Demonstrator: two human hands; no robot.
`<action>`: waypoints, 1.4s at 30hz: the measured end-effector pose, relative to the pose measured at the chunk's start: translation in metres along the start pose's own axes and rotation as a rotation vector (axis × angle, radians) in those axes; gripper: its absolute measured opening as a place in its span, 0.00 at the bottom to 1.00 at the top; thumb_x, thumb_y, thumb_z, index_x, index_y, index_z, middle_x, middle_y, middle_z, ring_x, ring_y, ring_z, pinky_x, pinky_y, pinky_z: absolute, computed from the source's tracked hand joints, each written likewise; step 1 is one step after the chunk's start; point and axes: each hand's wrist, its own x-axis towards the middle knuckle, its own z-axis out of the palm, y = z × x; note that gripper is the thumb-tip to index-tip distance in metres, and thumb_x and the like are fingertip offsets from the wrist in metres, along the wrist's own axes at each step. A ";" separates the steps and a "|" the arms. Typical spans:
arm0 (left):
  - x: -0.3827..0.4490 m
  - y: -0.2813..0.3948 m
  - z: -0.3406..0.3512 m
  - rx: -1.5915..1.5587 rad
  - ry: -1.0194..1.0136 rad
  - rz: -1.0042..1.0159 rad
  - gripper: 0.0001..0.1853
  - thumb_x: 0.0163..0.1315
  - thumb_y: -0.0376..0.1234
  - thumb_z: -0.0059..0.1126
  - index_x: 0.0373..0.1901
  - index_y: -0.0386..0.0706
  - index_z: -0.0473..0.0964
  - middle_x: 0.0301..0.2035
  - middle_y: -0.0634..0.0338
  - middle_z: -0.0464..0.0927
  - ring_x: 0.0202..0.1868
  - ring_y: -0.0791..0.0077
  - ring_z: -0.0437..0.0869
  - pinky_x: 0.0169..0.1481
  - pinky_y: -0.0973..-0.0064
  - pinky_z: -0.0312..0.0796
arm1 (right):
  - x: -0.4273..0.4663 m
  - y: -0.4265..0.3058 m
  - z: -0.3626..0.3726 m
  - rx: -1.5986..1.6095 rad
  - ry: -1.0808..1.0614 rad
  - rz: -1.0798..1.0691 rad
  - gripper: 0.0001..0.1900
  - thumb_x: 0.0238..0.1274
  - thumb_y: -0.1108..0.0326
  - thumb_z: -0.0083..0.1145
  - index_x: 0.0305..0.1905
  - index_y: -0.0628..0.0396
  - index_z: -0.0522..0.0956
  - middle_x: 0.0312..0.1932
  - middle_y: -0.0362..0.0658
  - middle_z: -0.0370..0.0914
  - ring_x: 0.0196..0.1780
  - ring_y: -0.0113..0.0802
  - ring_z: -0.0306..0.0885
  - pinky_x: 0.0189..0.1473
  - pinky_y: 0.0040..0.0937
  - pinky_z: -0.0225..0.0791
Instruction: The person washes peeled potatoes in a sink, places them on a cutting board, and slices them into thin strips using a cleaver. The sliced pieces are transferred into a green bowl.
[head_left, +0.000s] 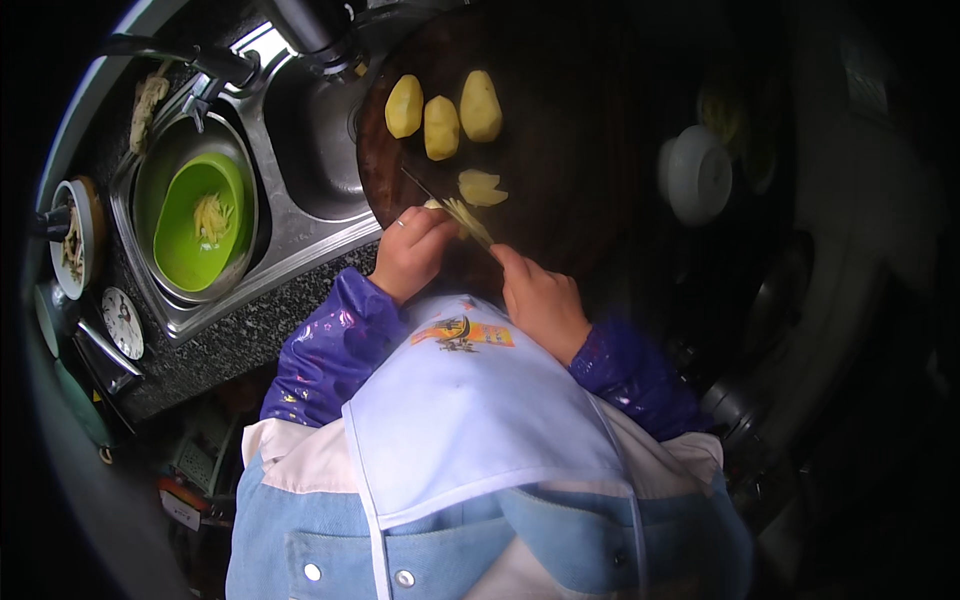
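My right hand is closed on the handle end of a kitchen knife, whose blade runs up and left across a round wooden cutting board. Cut potato strips lie along the blade. With bent fingers, my left hand presses on a piece of potato at the blade's left side; the hand hides most of that piece. Just above the strips rest several potato slices. Farther up the board are a peeled potato at the left, another in the middle and a third at the right.
Left of the board is a steel double sink; a green plastic basin with potato strips stands inside a metal bowl there. The faucet reaches over the sink. White bowls stand at the right. A small patterned plate lies on the granite counter.
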 end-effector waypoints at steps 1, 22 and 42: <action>-0.001 0.000 0.000 0.000 -0.010 0.000 0.18 0.40 0.19 0.57 0.37 0.38 0.79 0.37 0.55 0.79 0.35 0.58 0.81 0.40 0.66 0.76 | -0.001 0.000 0.002 -0.010 0.007 0.007 0.17 0.65 0.70 0.51 0.58 0.51 0.71 0.35 0.48 0.82 0.28 0.50 0.83 0.28 0.45 0.77; 0.002 -0.004 0.002 0.013 0.034 0.053 0.17 0.38 0.21 0.58 0.35 0.38 0.79 0.37 0.55 0.78 0.36 0.59 0.80 0.39 0.68 0.77 | 0.002 -0.003 -0.005 0.032 -0.010 0.003 0.19 0.63 0.71 0.52 0.59 0.52 0.70 0.39 0.49 0.83 0.32 0.52 0.83 0.31 0.47 0.77; -0.002 -0.002 0.002 0.027 0.041 0.027 0.15 0.41 0.21 0.57 0.35 0.38 0.78 0.36 0.55 0.78 0.36 0.59 0.81 0.41 0.67 0.76 | 0.005 -0.010 -0.007 0.047 0.011 -0.001 0.19 0.63 0.70 0.52 0.59 0.49 0.70 0.37 0.48 0.82 0.30 0.53 0.82 0.30 0.48 0.76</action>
